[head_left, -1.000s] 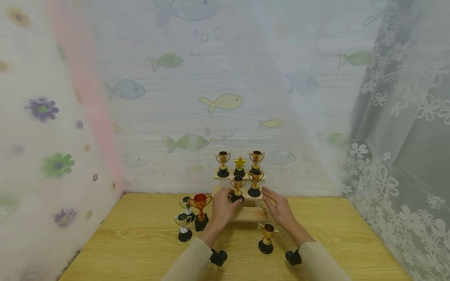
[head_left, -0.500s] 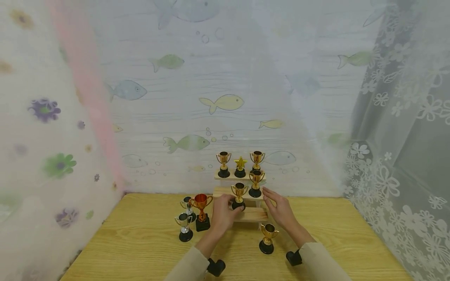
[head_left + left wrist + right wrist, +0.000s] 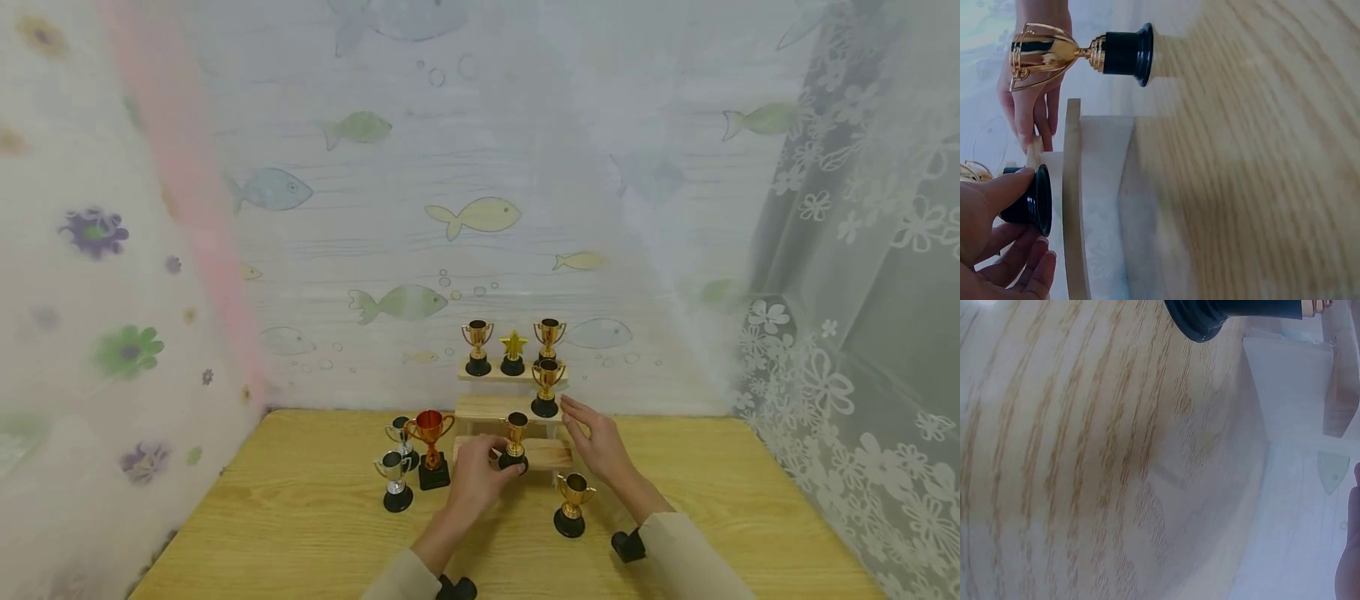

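My left hand (image 3: 474, 479) pinches a small gold trophy cup (image 3: 516, 429) by its black base, thumb in front and fingers behind. In the left wrist view the base (image 3: 1038, 200) hangs a little off the bottom step's edge (image 3: 1074, 206). The trophy is upright, over the bottom step (image 3: 553, 454) of a small wooden tiered stand. My right hand (image 3: 603, 446) has extended fingers at the right end of the middle step (image 3: 487, 407), beside another gold trophy (image 3: 547, 390); whether they touch it I cannot tell. In the right wrist view only a sliver of that hand (image 3: 1349, 556) shows.
Two gold trophies (image 3: 477, 346) and a gold star trophy (image 3: 513, 350) stand on the top step. Left of the stand are two silver trophies (image 3: 393, 482) and a copper-red one (image 3: 431, 450). Another gold trophy (image 3: 572, 507) stands on the wood-grain table (image 3: 300, 500) in front.
My left hand has brought the gold trophy down and toward me, from the middle step to the bottom step. The right hand stays where it was.
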{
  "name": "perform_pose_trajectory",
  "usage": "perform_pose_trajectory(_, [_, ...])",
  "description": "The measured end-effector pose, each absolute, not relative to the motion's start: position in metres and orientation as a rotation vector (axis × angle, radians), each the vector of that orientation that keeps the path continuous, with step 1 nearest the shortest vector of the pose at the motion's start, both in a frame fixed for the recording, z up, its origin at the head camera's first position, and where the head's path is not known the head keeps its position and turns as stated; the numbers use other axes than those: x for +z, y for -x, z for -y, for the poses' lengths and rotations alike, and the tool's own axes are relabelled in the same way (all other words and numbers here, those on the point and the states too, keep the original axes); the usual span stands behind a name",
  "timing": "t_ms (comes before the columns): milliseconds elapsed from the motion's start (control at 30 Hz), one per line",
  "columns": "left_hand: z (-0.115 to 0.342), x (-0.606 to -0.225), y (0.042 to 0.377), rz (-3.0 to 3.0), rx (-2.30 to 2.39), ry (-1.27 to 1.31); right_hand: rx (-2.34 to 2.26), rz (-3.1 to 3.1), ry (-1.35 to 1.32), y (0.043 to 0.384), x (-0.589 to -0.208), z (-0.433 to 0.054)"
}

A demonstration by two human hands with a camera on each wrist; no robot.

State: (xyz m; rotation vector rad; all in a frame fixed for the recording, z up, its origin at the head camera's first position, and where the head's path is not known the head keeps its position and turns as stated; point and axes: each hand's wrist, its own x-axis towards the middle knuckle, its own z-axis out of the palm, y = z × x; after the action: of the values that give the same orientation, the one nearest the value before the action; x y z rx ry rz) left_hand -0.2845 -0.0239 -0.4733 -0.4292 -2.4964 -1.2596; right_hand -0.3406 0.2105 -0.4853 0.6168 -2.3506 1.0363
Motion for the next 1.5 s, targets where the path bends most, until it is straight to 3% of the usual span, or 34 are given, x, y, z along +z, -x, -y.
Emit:
perform_pose_trajectory(667, [0.014,-0.484,0.269,2.581,-1.377,0.584,1.021,2.358,-0.609,0.346,-0.483,-0.212])
perform_pose_trajectory(1500, [0.007,-0.507,0.267,2.641,-1.353,0.523,1.029,2.376,-0.585,0.345,-0.489,-0.211])
